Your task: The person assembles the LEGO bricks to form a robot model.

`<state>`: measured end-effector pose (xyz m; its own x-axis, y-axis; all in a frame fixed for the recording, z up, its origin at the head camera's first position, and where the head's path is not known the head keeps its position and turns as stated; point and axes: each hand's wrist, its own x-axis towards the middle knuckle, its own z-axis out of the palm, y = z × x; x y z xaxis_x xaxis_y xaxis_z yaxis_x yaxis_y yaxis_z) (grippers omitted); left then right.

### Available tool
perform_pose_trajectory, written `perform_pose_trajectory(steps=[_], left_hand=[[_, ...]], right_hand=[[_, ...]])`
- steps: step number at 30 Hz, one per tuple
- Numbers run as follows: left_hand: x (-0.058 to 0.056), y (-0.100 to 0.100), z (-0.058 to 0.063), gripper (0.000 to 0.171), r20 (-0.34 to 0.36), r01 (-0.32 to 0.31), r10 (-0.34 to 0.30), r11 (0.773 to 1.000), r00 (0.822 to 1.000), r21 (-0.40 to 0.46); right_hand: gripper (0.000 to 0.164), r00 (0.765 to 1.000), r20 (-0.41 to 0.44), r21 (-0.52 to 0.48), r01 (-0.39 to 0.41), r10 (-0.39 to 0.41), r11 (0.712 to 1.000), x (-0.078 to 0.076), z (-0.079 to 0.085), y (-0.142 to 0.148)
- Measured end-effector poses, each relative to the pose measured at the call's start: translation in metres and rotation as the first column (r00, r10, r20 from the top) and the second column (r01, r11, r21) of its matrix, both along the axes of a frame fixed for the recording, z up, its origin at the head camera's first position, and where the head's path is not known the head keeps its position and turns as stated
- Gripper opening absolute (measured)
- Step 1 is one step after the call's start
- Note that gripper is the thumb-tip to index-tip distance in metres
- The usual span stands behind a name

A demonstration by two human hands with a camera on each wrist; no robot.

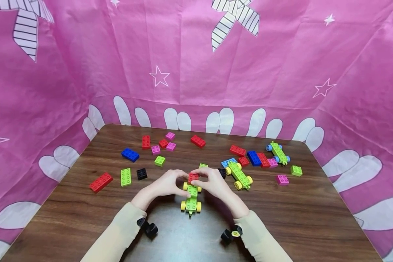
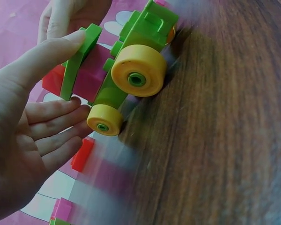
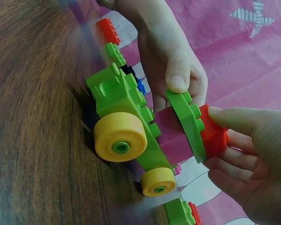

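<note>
A lime-green toy car base (image 1: pixel 191 205) with yellow wheels stands on the table, in front of the person. On its far end sits a magenta brick (image 3: pixel 171 133), and above that a lime-green plate (image 3: pixel 187 122). The left hand (image 1: pixel 168 183) holds the plate between its thumb on the near end and a fingertip at the other end. A red brick (image 3: pixel 213 133) sits against the plate's studded face at its far end. Thumb and fingers of the right hand (image 1: pixel 214 182) pinch this red brick. Whether its studs are fully seated cannot be told.
To the left lie a red brick (image 1: pixel 101 182), a green brick (image 1: pixel 126 177), a black brick (image 1: pixel 142 174) and a blue brick (image 1: pixel 130 154). On the right stand a yellow-wheeled base (image 1: pixel 239 175) and a blue-wheeled base (image 1: pixel 279 153), with several loose bricks around. Pink cloth (image 1: pixel 190 72) hangs behind the table.
</note>
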<state>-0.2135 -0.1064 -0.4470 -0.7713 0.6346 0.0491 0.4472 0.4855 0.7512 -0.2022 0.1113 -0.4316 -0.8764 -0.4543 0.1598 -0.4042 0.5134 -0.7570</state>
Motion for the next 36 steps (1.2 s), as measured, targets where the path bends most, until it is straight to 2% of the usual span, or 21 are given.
perform_pose_trajectory(steps=[10, 16, 23, 27, 31, 36], left_hand=[[-0.001, -0.003, 0.001, 0.061, -0.027, 0.03, -0.03, 0.999, 0.999, -0.027], [-0.001, -0.007, 0.005, 0.065, -0.021, 0.037, -0.038, 0.999, 0.999, -0.033], [0.0, -0.009, 0.012, 0.071, -0.012, 0.049, -0.049, 0.999, 0.999, 0.004], [0.0, -0.009, 0.011, 0.071, -0.009, 0.056, -0.055, 0.997, 0.998, 0.054], [0.001, -0.006, 0.009, 0.075, -0.017, 0.062, -0.06, 0.994, 0.998, 0.093], [0.002, -0.001, 0.006, 0.077, -0.022, 0.073, -0.072, 0.994, 0.997, 0.077]], right_hand=[[0.035, 1.0, -0.015, 0.017, -0.003, 0.003, 1.0, 0.0, 0.001, 0.001], [0.041, 1.0, -0.001, 0.036, -0.013, 0.013, 0.999, 0.0, 0.005, 0.003], [0.046, 0.999, 0.045, 0.022, 0.007, -0.008, 1.0, 0.0, 0.01, 0.01], [0.046, 0.998, 0.061, 0.026, 0.021, -0.022, 0.999, 0.002, 0.008, 0.013], [0.045, 0.999, 0.041, 0.035, 0.008, -0.01, 0.999, 0.006, 0.006, 0.015], [0.043, 1.0, 0.006, 0.039, -0.003, 0.003, 0.999, 0.008, 0.004, 0.018]])
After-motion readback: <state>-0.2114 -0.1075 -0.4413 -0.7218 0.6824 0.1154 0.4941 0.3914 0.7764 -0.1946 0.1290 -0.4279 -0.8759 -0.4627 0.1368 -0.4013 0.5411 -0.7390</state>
